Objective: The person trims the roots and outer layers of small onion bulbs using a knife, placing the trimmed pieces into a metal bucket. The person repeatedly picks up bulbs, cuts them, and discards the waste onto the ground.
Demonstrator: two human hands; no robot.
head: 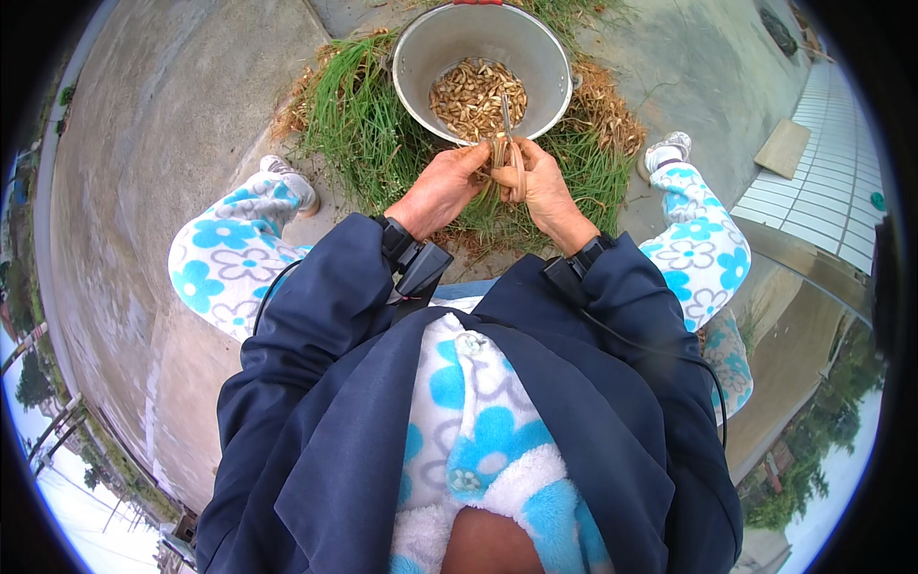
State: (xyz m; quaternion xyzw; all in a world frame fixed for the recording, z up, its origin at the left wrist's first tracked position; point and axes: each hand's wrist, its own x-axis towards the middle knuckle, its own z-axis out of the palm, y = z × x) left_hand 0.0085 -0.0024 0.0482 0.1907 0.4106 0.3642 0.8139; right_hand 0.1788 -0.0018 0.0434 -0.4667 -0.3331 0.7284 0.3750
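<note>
My left hand (pixel 446 183) pinches a small bunch of plant stalks (pixel 496 161) close to the near rim of a metal pot (pixel 414 79). My right hand (pixel 549 190) meets it there, gripping scissors (pixel 518 168) by what look like pale pinkish handles. Their metal blades point away from me, over the pot's rim, beside the tips of the stalks. Small brownish bulbs (pixel 473 93) cover the pot's bottom. My fingers hide part of the bunch and of the handles.
Long green leafy stalks (pixel 358 107) lie heaped around the pot, with dry brown roots (pixel 609 107) at the right. My shoes (pixel 290 183) flank the heap on concrete ground (pixel 193 122). A flat board (pixel 783 148) rests by white tiles (pixel 825 172) at the right. A red grip (pixel 477 2) tops the pot's far rim.
</note>
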